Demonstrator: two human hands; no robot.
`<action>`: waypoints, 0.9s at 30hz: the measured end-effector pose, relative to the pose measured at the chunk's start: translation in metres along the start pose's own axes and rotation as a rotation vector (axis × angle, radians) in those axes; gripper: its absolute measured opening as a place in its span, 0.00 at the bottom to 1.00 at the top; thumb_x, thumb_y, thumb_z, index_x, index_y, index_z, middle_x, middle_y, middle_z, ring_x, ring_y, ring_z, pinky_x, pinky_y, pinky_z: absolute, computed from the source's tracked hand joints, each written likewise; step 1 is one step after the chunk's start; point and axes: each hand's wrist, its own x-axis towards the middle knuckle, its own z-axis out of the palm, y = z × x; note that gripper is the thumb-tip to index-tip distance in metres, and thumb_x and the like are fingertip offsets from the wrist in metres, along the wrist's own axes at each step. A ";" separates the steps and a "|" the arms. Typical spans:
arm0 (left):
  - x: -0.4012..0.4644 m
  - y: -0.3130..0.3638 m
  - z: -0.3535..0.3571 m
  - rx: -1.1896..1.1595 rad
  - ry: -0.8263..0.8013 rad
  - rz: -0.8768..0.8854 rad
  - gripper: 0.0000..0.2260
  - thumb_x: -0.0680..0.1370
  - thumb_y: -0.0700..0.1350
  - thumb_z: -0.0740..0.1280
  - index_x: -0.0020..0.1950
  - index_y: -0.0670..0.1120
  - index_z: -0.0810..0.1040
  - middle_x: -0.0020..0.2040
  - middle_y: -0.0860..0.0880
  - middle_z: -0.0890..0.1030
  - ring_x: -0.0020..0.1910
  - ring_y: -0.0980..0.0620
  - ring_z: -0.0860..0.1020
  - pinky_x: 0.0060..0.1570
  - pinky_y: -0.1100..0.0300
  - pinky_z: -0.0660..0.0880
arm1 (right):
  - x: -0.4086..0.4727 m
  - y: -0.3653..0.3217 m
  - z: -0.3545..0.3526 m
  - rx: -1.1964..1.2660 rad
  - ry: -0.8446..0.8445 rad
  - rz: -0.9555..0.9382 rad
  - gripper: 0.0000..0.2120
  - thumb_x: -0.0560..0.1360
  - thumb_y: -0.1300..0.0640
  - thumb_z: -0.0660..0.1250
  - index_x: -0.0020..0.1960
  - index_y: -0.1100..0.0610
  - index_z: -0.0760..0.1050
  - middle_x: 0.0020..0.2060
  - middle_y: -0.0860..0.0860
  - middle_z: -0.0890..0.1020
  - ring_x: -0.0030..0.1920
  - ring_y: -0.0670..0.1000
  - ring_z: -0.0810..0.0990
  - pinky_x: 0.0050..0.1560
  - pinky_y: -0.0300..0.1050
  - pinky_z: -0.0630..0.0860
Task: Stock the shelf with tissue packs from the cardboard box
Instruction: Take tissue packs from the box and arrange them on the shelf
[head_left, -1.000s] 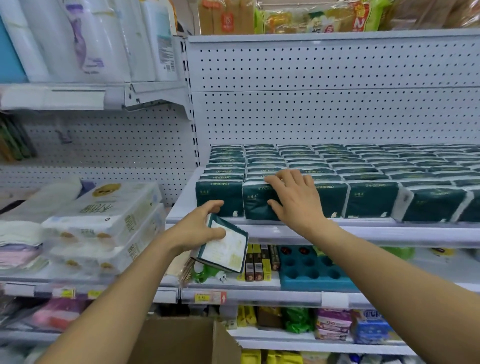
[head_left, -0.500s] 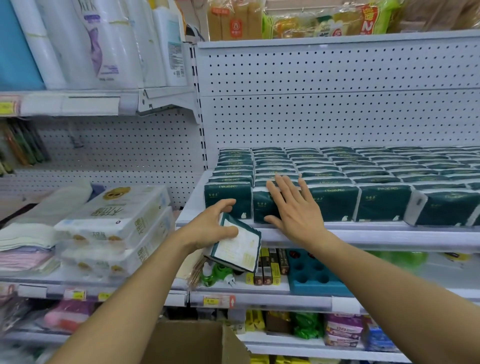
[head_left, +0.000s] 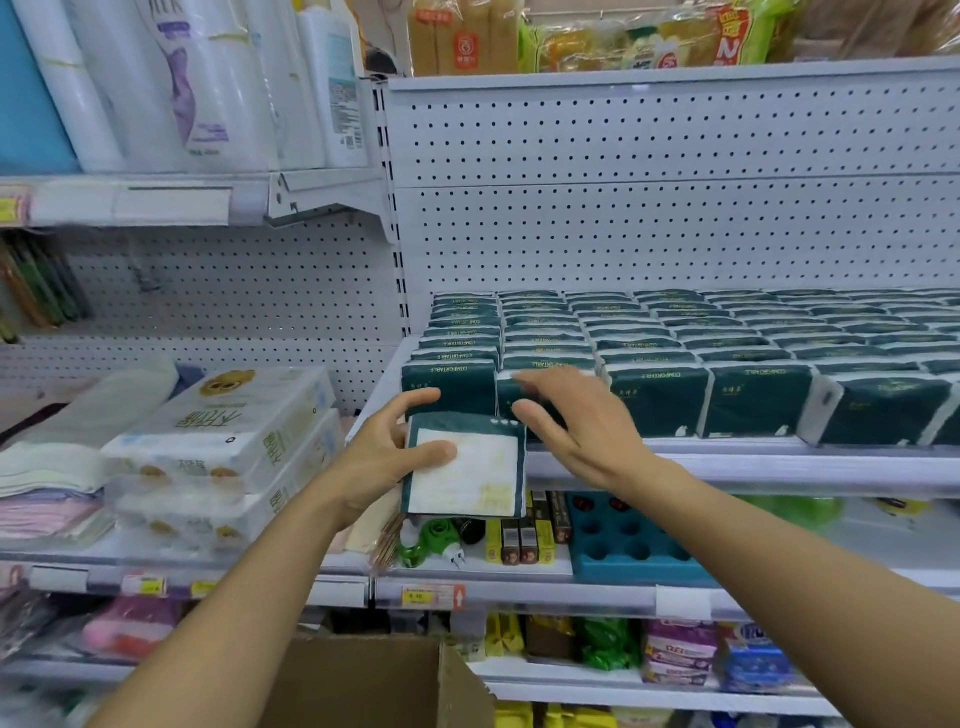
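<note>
My left hand (head_left: 387, 457) grips a dark green tissue pack (head_left: 467, 470) with a white label, held upright just below the shelf's front edge (head_left: 727, 462). Rows of matching green tissue packs (head_left: 675, 353) fill that shelf from front to back. My right hand (head_left: 576, 421) hovers with fingers spread in front of the second front-row pack, its thumb beside the held pack's top right corner; it holds nothing. The top of the open cardboard box (head_left: 374, 680) shows at the bottom middle, its inside hidden.
White perforated back panels rise behind the shelf. To the left lie stacked wrapped tissue bundles (head_left: 223, 447) and folded cloths. The shelf below carries a blue tray (head_left: 623, 545), small boxes and a green plug-in item. Paper rolls stand at upper left.
My left hand has raised the pack and turned it upright, close to the shelf edge. My right hand has come off the front-row pack and pulled back toward me.
</note>
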 end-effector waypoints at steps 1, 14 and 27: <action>-0.002 0.000 -0.001 -0.029 0.015 0.025 0.26 0.72 0.39 0.75 0.66 0.55 0.74 0.53 0.48 0.84 0.51 0.52 0.83 0.46 0.61 0.80 | 0.001 -0.012 -0.005 0.146 -0.121 0.097 0.29 0.77 0.33 0.49 0.61 0.51 0.77 0.51 0.48 0.82 0.52 0.48 0.77 0.53 0.46 0.72; -0.041 -0.001 -0.008 0.315 0.149 0.237 0.43 0.63 0.50 0.83 0.71 0.68 0.63 0.75 0.68 0.57 0.74 0.66 0.57 0.71 0.59 0.60 | 0.026 -0.043 0.011 1.247 -0.095 0.860 0.22 0.75 0.64 0.70 0.67 0.60 0.69 0.58 0.61 0.78 0.42 0.54 0.84 0.37 0.47 0.81; -0.019 0.008 -0.005 -0.116 0.272 0.049 0.23 0.72 0.42 0.75 0.64 0.46 0.72 0.54 0.48 0.84 0.51 0.53 0.84 0.47 0.58 0.81 | 0.014 -0.057 0.007 0.915 -0.055 0.532 0.21 0.74 0.64 0.72 0.64 0.53 0.72 0.53 0.60 0.78 0.47 0.53 0.82 0.44 0.41 0.81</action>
